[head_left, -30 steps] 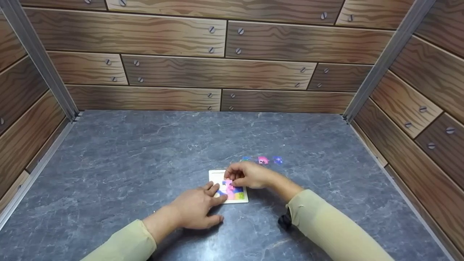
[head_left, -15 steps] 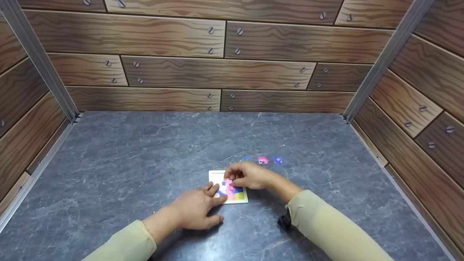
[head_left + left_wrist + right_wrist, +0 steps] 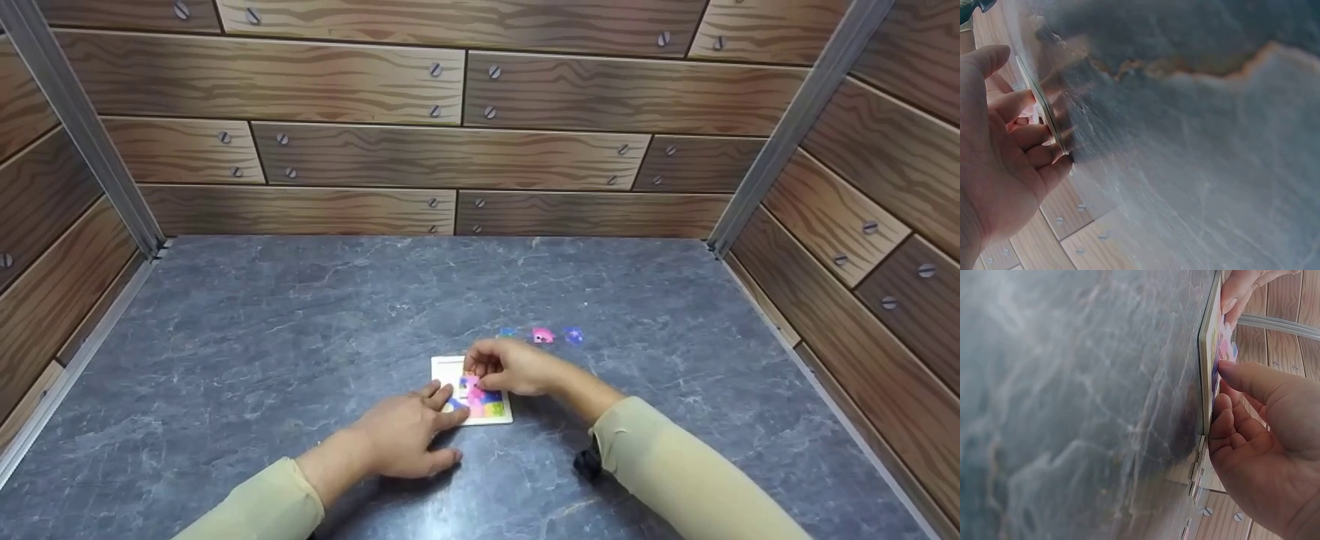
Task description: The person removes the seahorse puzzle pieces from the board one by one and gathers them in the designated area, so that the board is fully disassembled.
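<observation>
Pink jigsaw piece (image 3: 470,385) is on the puzzle board (image 3: 448,367), pinched by the right hand's (image 3: 519,367) thumb and fingers; the left hand's (image 3: 405,436) partly spread fingers steady the board. Misaligned tabs under pressure could dislodge neighbouring pieces (image 3: 496,409).

Plank-patterned walls (image 3: 450,124), grey marbled tabletop (image 3: 360,322)

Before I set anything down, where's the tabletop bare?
Bare tabletop lies between the back wall and the three loose pieces, and left of the puzzle board, beyond the left hand. It's crowded at the board, under both hands, and between the right hand and those pieces.
</observation>
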Available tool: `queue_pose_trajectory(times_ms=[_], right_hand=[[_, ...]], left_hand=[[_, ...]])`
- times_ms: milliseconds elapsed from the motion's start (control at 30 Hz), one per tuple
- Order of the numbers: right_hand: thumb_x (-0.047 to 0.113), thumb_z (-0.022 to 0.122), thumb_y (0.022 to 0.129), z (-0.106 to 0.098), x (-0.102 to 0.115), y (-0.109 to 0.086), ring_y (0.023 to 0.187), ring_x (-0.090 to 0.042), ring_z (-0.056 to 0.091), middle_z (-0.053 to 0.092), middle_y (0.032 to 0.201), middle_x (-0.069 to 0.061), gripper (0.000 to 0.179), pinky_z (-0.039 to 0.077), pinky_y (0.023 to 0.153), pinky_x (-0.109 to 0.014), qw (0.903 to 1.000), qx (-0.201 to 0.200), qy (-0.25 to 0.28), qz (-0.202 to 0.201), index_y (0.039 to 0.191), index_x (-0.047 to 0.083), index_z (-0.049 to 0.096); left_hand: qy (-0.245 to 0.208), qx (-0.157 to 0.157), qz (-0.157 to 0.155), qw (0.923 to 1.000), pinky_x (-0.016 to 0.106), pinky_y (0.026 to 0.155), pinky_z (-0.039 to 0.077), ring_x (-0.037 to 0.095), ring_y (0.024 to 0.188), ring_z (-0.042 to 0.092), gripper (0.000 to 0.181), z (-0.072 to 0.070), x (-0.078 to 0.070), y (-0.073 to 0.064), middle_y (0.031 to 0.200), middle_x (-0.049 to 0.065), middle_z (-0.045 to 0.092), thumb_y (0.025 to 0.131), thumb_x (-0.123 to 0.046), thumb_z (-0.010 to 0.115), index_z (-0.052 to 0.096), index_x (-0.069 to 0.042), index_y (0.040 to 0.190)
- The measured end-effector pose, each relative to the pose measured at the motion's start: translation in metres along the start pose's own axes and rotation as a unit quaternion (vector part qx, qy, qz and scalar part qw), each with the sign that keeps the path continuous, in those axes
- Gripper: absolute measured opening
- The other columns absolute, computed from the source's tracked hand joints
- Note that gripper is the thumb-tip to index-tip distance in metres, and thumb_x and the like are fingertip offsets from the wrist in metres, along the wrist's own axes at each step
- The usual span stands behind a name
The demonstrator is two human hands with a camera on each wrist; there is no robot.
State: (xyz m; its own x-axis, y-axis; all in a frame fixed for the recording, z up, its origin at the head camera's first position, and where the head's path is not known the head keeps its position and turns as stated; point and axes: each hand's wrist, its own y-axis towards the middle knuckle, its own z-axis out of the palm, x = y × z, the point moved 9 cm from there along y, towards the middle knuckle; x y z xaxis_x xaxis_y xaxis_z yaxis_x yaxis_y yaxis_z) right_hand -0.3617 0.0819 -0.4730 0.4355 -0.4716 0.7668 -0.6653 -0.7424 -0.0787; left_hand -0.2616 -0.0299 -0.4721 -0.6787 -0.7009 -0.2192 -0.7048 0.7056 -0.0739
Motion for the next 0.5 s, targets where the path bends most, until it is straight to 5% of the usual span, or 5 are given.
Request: queue_pose_trajectory(times_ms=[500], right_hand=[[-0.003,0.07,0.096,0.0008,-0.0021,-0.0001,0.087,-0.01,0.057,0.065,0.095,-0.003,0.017,0.049,0.078,-0.023,1.0,-0.001,0.002,-0.007,0.112,0.0,0.07]], left_hand=[[-0.006,0.008,-0.006,0.9999,0.056,0.115,0.045,0.045,0.148,0.043,0.065,0.0007,0.0001,-0.0005,0.161,0.026,0.044,0.102,-0.056,0.057,0.057,-0.019,0.156]])
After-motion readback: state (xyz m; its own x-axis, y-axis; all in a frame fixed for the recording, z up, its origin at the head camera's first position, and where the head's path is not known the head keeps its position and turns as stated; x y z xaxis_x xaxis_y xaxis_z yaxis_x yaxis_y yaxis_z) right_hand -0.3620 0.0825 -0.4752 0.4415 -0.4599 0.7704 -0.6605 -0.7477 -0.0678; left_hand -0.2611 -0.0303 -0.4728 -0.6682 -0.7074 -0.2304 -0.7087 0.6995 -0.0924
